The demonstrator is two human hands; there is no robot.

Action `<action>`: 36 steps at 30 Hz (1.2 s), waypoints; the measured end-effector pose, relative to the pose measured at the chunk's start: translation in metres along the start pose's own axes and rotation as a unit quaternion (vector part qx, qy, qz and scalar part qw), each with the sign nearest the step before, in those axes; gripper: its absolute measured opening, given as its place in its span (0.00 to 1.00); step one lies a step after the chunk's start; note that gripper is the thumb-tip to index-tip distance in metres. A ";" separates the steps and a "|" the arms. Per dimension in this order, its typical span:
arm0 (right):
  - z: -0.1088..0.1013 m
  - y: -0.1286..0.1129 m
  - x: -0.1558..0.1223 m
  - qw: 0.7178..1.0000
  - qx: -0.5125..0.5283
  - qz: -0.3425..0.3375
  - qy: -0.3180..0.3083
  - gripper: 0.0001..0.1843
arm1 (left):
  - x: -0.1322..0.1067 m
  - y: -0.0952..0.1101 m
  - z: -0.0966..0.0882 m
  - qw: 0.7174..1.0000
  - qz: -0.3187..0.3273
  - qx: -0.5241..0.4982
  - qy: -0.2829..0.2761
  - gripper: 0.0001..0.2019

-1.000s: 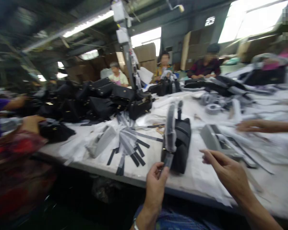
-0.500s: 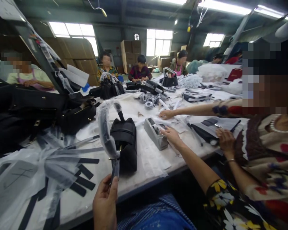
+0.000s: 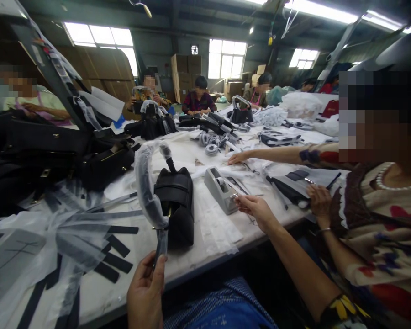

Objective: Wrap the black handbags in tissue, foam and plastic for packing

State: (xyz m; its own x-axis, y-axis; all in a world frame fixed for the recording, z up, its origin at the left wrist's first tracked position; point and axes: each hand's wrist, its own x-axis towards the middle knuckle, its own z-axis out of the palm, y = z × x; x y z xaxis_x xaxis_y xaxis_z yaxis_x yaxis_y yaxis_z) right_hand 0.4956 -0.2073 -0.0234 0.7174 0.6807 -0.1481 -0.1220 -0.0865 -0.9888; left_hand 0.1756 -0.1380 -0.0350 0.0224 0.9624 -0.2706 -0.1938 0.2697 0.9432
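Observation:
A black handbag [image 3: 180, 210] stands on the table in front of me, its handle [image 3: 144, 187] arching up in clear plastic wrap. My left hand [image 3: 147, 285] pinches the wrapped lower end of that handle between thumb and fingers. Just right of the bag sits a grey tape dispenser [image 3: 215, 189]. A strip of tape [image 3: 231, 186] stretches from its roll to the fingertips of my right hand [image 3: 256, 209], which are pressed together on the tape's end.
Black strips [image 3: 119, 246] and plastic sheeting [image 3: 75, 237] lie at left, below a pile of black bags [image 3: 51, 141]. A co-worker's hand [image 3: 239, 157] reaches across beyond the dispenser; the other hand [image 3: 320, 201] rests on flat black pieces [image 3: 294, 185]. Wrapped rolls [image 3: 212, 141] lie farther back.
My right hand has drawn back from the dispenser toward me and to the right, pulling out a strip of tape. My left hand still grips the handle. A person at the back has lifted something dark.

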 end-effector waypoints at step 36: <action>0.160 0.013 -0.078 0.915 -0.041 -0.020 -0.401 0.20 | 0.003 0.006 -0.014 0.964 -0.136 -0.095 -0.210 0.23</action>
State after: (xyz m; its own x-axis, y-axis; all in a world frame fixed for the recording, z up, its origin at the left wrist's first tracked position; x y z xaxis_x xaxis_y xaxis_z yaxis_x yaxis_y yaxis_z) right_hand 0.3280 -0.1455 -0.0216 -0.0172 0.9965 -0.0812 -0.0309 -0.0818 -0.9962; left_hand 0.1610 -0.1344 -0.0327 0.4842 0.7959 -0.3634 -0.2994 0.5410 0.7859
